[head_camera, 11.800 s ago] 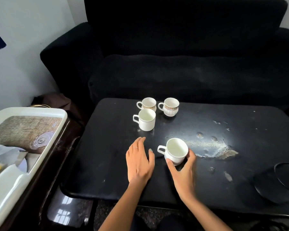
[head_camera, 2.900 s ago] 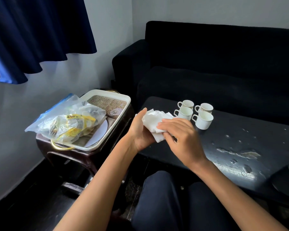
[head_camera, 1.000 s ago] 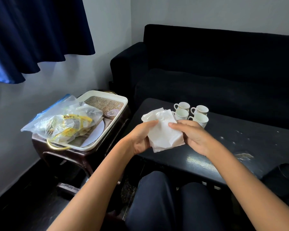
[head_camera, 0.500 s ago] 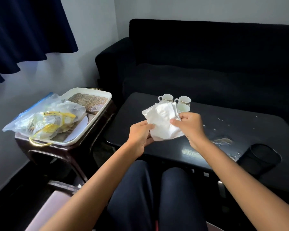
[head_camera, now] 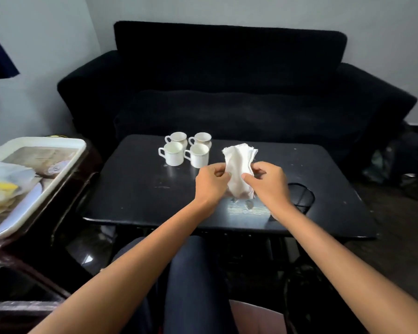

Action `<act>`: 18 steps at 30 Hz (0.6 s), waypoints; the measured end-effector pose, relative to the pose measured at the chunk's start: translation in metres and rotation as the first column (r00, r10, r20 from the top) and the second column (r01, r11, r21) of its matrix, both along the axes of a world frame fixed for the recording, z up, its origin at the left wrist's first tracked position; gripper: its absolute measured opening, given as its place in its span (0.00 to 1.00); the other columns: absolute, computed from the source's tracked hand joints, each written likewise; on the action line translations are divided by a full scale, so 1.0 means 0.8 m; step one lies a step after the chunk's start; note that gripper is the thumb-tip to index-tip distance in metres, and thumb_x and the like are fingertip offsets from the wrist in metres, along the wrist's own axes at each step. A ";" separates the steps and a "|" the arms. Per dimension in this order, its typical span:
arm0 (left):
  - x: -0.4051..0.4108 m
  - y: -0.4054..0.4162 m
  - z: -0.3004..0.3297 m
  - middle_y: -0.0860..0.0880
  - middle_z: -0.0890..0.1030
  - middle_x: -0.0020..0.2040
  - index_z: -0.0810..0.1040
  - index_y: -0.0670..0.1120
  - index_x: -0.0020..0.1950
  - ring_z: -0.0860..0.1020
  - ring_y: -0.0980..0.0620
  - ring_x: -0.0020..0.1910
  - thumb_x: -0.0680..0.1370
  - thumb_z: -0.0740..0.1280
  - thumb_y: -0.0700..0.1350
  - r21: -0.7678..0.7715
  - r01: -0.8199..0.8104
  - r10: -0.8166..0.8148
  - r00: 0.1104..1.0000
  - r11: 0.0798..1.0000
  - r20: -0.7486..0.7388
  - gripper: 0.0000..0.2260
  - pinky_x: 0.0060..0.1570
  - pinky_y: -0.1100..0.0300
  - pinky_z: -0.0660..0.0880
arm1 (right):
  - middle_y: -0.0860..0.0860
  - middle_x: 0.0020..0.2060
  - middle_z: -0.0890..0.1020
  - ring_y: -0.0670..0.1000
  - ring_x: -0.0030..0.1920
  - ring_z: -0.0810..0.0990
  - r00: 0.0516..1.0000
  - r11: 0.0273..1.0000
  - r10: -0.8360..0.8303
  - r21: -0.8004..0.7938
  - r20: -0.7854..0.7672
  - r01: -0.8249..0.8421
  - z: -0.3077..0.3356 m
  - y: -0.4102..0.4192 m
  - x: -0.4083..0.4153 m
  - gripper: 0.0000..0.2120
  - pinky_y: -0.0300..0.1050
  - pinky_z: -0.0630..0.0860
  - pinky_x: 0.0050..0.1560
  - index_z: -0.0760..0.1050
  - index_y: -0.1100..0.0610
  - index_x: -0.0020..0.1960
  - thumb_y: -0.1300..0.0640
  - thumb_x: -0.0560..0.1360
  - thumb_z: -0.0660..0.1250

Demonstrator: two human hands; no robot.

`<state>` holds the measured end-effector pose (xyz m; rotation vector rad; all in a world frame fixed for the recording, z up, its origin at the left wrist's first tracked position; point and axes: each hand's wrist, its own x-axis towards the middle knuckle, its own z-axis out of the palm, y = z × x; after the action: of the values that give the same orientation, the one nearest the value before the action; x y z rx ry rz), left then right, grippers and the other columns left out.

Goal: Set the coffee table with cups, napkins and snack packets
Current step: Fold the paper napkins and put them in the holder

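We hold a bunch of white napkins (head_camera: pixel 239 172) upright at frame centre above the black coffee table (head_camera: pixel 140 189), our left hand (head_camera: pixel 211 183) and right hand (head_camera: pixel 267 182) pinching its sides. Four white cups (head_camera: pixel 186 150) cluster just upper left. A tray (head_camera: pixel 46 169) with snack packets (head_camera: pixel 0 191) sits far left.

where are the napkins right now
In the head view, the napkins are held up between the left hand and right hand, above the coffee table, right of the four cups.
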<state>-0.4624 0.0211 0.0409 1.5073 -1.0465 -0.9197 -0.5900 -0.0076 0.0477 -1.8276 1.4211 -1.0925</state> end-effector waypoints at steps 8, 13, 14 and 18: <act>-0.088 -0.065 -0.011 0.47 0.83 0.49 0.80 0.43 0.51 0.77 0.54 0.39 0.75 0.62 0.35 -0.035 0.200 -0.199 0.980 0.979 0.030 0.09 0.35 0.67 0.73 | 0.57 0.33 0.80 0.55 0.34 0.78 0.961 0.973 -0.206 0.143 0.187 0.181 -0.016 -0.020 -0.077 0.07 0.52 0.77 0.37 0.72 0.64 0.37 0.64 0.70 0.69; -0.130 -0.099 -0.012 0.51 0.79 0.43 0.77 0.44 0.49 0.75 0.55 0.41 0.75 0.60 0.34 -0.016 0.305 -0.304 0.952 0.952 0.030 0.09 0.39 0.65 0.70 | 0.60 0.38 0.82 0.52 0.36 0.78 0.918 0.942 -0.305 0.222 0.253 0.251 -0.023 -0.046 -0.116 0.04 0.59 0.79 0.43 0.74 0.64 0.41 0.67 0.67 0.68; -0.138 -0.105 -0.012 0.51 0.78 0.43 0.77 0.44 0.49 0.74 0.54 0.41 0.75 0.59 0.34 -0.009 0.325 -0.324 0.945 0.946 0.036 0.10 0.39 0.64 0.70 | 0.57 0.38 0.82 0.51 0.37 0.79 0.907 0.934 -0.323 0.244 0.268 0.261 -0.026 -0.050 -0.124 0.05 0.57 0.80 0.43 0.75 0.62 0.42 0.68 0.66 0.68; -0.166 -0.125 -0.019 0.50 0.79 0.46 0.78 0.42 0.53 0.75 0.53 0.45 0.76 0.59 0.34 0.039 0.403 -0.404 0.912 0.915 0.065 0.11 0.43 0.64 0.72 | 0.51 0.45 0.83 0.46 0.43 0.81 0.888 0.918 -0.356 0.287 0.291 0.274 -0.043 -0.059 -0.147 0.14 0.31 0.76 0.35 0.76 0.56 0.49 0.68 0.66 0.70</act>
<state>-0.5951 -0.0789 0.0254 1.3746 -1.4392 -1.1728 -0.7075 -0.0550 0.0130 -1.1941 1.5922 -1.2612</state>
